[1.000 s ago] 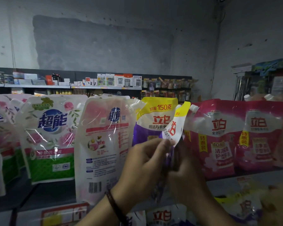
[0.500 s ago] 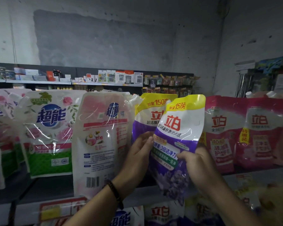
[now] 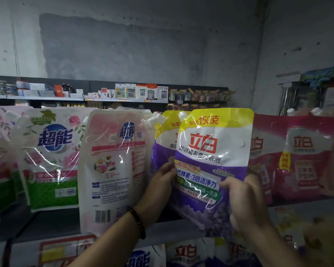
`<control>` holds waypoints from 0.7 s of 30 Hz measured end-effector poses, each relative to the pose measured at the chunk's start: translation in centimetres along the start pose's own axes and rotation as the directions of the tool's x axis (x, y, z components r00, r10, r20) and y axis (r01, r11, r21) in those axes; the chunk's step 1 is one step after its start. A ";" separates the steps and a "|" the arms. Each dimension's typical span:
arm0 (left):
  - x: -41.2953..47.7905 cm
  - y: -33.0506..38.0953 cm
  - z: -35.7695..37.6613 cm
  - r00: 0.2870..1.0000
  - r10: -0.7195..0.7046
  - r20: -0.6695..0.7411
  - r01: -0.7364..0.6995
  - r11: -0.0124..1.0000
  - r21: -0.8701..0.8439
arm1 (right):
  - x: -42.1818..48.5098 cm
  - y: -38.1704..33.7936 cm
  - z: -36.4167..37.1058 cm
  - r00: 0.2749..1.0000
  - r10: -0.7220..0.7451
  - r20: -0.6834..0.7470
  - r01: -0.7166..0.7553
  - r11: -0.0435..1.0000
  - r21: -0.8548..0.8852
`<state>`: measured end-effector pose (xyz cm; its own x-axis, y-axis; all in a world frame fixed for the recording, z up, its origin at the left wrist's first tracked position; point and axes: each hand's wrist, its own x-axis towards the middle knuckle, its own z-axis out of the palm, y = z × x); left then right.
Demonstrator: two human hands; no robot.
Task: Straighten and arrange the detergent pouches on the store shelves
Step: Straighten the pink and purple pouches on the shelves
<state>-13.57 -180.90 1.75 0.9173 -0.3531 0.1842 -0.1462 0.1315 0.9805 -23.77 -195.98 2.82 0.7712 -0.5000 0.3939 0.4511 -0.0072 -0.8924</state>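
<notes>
I hold a purple, white and yellow detergent pouch (image 3: 212, 151) upright in front of the shelf, its printed face toward me. My left hand (image 3: 158, 185) grips its left edge and my right hand (image 3: 243, 199) grips its lower right side. Just behind it stands a second purple pouch (image 3: 164, 139) of the same kind. Left of that, a pale pink pouch (image 3: 114, 166) shows its back with a barcode. A green and white pouch (image 3: 50, 155) stands further left.
Red-pink pouches (image 3: 305, 157) fill the shelf to the right. The shelf's front edge (image 3: 162, 234) runs below the pouches, with more pouches (image 3: 185, 253) on the shelf under it. A far wall shelf (image 3: 123, 100) carries small boxed goods.
The purple pouch was edge-on and folded between my hands; I have turned it face-forward and raised it upright. Both hands have kept hold of it.
</notes>
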 end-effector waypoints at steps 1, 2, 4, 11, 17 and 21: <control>0.0 -0.1 -0.1 1.000 0.018 0.013 -0.018 1.000 0.001 | 0.2 0.0 0.0 1.000 -0.017 0.010 0.016 1.000 0.010; -0.1 -0.2 -0.2 0.999 0.034 0.018 -0.034 0.999 -0.001 | 0.5 0.1 -0.1 0.999 -0.025 0.019 0.025 1.000 0.018; -0.3 -0.5 -0.4 0.999 0.043 0.006 -0.043 0.999 -0.024 | 1.2 0.4 -0.3 0.998 -0.042 0.046 0.042 0.999 0.002; 0.1 -1.0 -0.3 0.993 0.038 -0.108 -0.038 0.999 0.008 | 3.7 2.1 -0.4 0.989 -0.137 0.057 0.143 0.981 -0.130; -0.3 -0.7 -0.7 0.991 0.017 -0.131 -0.023 0.999 -0.047 | 5.7 3.0 -0.2 0.977 -0.186 0.105 0.209 0.936 -0.284; 0.0 -0.6 -0.7 0.984 0.065 -0.168 -0.059 0.997 0.040 | 6.8 4.2 -0.2 0.980 -0.163 0.116 0.193 0.920 -0.342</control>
<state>-13.27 -180.36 1.15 0.9549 -0.1836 0.2334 -0.2150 0.1149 0.9698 -16.71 -199.61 1.66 0.7340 -0.3886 0.5570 0.4108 -0.3992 -0.8197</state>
